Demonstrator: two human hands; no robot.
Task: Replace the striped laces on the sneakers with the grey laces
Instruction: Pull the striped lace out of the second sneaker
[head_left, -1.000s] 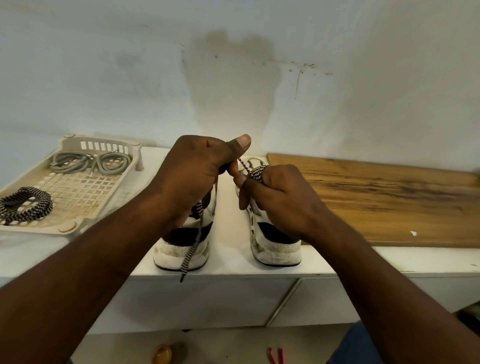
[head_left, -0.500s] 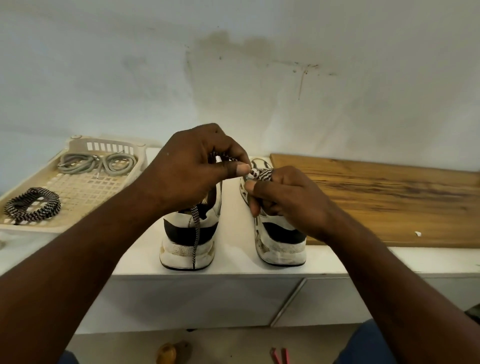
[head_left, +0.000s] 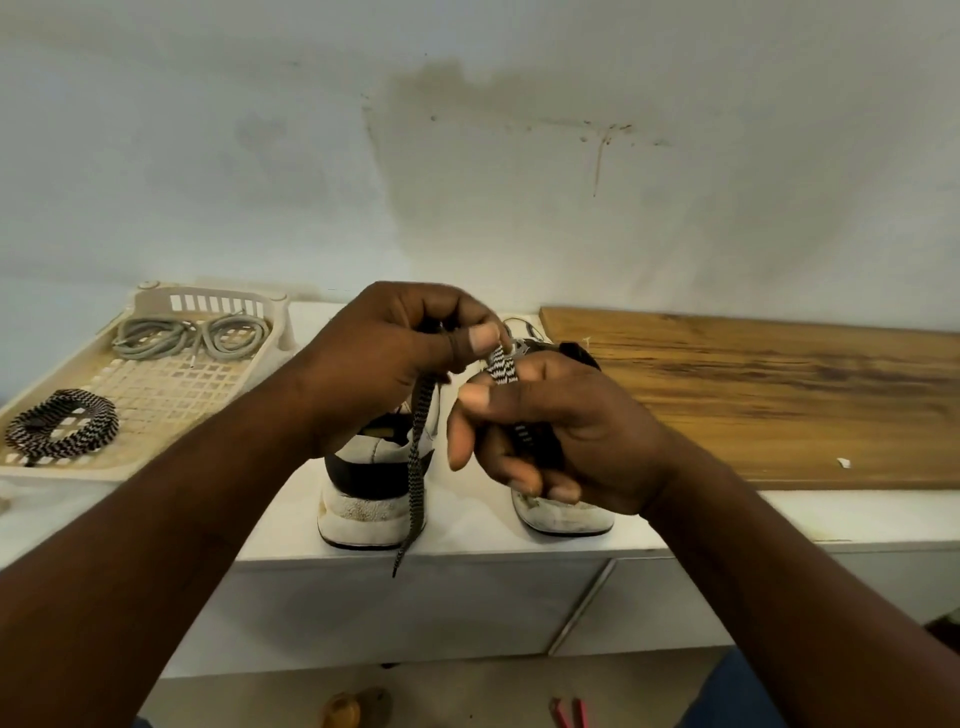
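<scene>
Left hand (head_left: 395, 358): up over the left sneaker (head_left: 363, 504), thumb and forefinger pinching the striped lace (head_left: 415, 467), tail dangling past the heel.
Right hand (head_left: 561, 431): right next to it, fingers (head_left: 462, 441) curled round that lace.
Grey laces (head_left: 192, 338): coiled in the tray (head_left: 156, 400), worktop's (head_left: 467, 535) left.

A beige lattice tray (head_left: 228, 299) sat at the left end of the white desk (head_left: 483, 530). A wooden board (head_left: 779, 395) lay to the right against the stained wall (head_left: 441, 156) and bore a small white scrap (head_left: 842, 462). Red tool handles (head_left: 569, 714) showed on the floor below.
</scene>
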